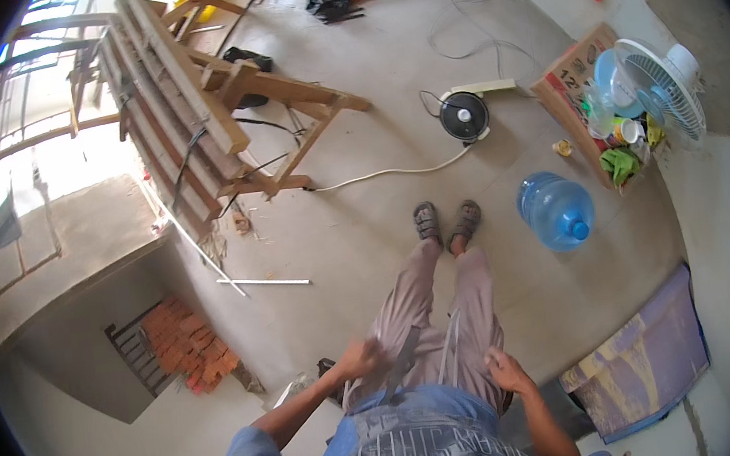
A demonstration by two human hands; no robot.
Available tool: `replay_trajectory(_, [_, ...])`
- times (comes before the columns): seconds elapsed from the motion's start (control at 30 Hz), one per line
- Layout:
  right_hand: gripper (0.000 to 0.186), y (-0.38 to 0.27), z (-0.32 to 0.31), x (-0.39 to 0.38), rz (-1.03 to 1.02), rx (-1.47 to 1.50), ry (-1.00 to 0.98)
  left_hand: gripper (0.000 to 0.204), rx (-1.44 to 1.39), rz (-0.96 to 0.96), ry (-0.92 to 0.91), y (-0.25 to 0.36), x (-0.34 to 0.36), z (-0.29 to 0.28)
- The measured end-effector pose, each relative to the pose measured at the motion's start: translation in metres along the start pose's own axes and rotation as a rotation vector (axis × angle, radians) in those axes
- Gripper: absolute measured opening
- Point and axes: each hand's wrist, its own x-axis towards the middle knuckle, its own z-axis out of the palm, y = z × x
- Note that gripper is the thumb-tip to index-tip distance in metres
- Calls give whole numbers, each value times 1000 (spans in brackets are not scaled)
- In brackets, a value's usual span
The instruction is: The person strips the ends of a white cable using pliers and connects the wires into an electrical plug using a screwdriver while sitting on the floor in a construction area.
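My left hand (360,358) is closed in front of my left hip, slightly smeared by motion. A dark grey blurred shape (403,354) lies beside it over the trousers; I cannot tell whether the hand holds it. Close against the right thigh, my right hand (509,371) has its fingers curled at the side of the mauve trousers (474,305). Whatever is in those fingers is hidden. Pale drawstrings (451,343) hang between the two hands, below the hem of the blue printed shirt (422,436).
A blue water jug (556,210) lies right of my sandals. Beyond it stand a cardboard box (576,81) and a white fan (662,88). Ahead sits a round black-lidded appliance (465,117) with its cord. Wooden trestles with planks (182,96) stand left, near a drop showing stacked bricks (185,340).
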Motion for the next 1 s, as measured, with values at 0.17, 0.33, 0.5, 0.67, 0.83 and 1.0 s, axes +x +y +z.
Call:
replay_trajectory(0.17, [33,-35,-6,26,-219,-74,-566,37,-125,284,-609,-59,-13,10])
replay_trajectory(0.33, [36,-49,-64,230,-74,22,-972,43,-159,419,-756,-103,199,-20])
replay_trajectory(0.5, [25,-57,-207,522,-371,144,423,34,-279,410,427,-19,492,-142])
replay_trajectory(0.67, [33,-8,-322,697,-312,53,830,29,-173,785,962,84,699,-254])
replay_trajectory(0.83, [47,-34,-301,775,-408,506,550,33,347,594,1208,105,800,-339])
replay_trajectory(1.0, [37,-33,-279,763,-501,600,564,38,615,433,977,131,828,-352])
